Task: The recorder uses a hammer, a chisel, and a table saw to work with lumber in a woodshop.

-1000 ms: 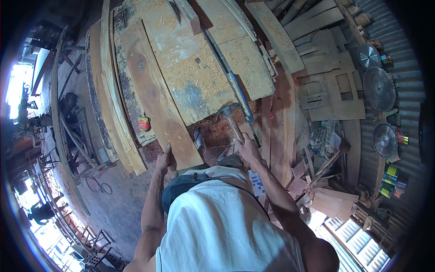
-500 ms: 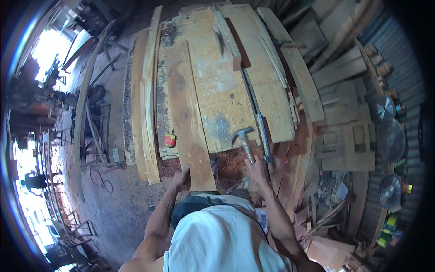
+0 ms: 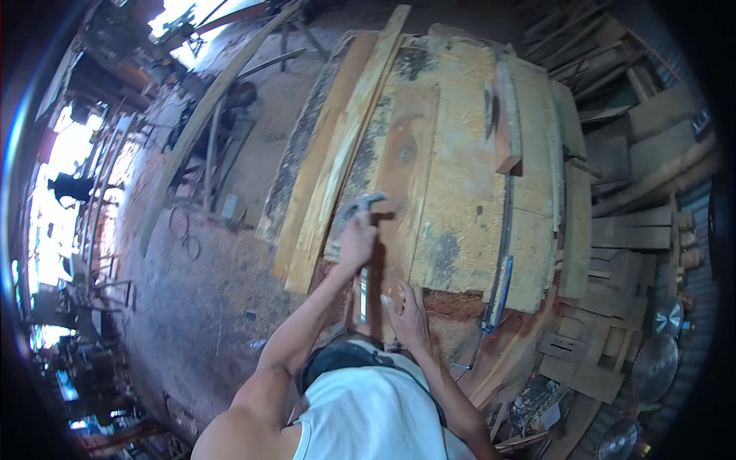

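Note:
My left hand (image 3: 356,244) grips a claw hammer (image 3: 366,201) just below its metal head, with its handle pointing down toward me over a long brown board (image 3: 410,176). My right hand (image 3: 410,320) has its fingers apart at the board's near end, beside the handle; whether the fingertips touch the wood is unclear. The board lies lengthwise on a worn, sawdust-covered bench top (image 3: 452,207), beside long pale planks (image 3: 343,176) on the left. A long metal bar with a blue part (image 3: 504,284) runs along the bench to the right.
A wooden block (image 3: 507,123) sits at the back right of the bench. Further right are stacked boards and offcuts (image 3: 629,230) and circular saw blades (image 3: 654,364) along a corrugated wall. On the left, a long timber (image 3: 195,130) crosses above wooden supports on the dusty floor (image 3: 184,322).
The hammer has passed from my right hand to my left, which has moved up over the board. My right hand has let go and opened. The whole view has turned, shifting the bench rightward.

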A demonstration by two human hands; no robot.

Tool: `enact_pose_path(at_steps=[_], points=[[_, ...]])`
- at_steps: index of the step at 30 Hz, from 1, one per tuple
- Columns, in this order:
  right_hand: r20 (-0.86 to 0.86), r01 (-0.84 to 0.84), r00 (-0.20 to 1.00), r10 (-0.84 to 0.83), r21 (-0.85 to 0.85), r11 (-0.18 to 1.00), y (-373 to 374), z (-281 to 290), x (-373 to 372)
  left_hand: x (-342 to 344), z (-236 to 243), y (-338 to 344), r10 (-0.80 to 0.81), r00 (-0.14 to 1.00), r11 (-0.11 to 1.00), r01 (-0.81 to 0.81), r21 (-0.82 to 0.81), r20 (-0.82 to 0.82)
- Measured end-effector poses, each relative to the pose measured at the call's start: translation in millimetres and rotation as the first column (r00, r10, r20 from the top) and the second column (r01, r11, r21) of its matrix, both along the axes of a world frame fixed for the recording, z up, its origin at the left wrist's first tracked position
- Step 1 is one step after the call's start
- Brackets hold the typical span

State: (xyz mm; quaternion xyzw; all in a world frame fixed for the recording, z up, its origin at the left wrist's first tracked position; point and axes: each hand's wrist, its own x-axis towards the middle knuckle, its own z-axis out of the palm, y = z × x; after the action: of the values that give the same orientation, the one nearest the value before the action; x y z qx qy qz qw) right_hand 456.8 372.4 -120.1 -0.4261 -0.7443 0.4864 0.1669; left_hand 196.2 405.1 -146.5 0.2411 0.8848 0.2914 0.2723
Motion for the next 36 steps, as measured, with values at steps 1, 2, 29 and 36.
enact_pose_path(at_steps=[1,2,29,36], points=[[0.06,0.044,0.997,-0.05,0.101,0.994,-5.5,-16.5,10.2,-20.4,-11.7,7.7,0.028,0.999,0.999,-0.027,0.044,-0.023],[0.234,0.116,0.962,-0.142,0.121,0.986,-14.9,-34.6,22.6,-44.6,-22.9,16.7,0.068,0.997,0.997,-0.067,0.043,-0.026],[0.249,0.517,0.855,-0.455,-0.337,0.787,-202.3,-58.2,354.7,231.2,-86.5,-66.9,-0.271,0.959,0.948,0.281,-0.146,0.087],[0.221,0.585,0.809,-0.544,-0.396,0.708,-266.6,-89.3,364.1,225.6,-68.4,-61.9,-0.184,0.981,0.983,0.185,0.015,-0.061]])
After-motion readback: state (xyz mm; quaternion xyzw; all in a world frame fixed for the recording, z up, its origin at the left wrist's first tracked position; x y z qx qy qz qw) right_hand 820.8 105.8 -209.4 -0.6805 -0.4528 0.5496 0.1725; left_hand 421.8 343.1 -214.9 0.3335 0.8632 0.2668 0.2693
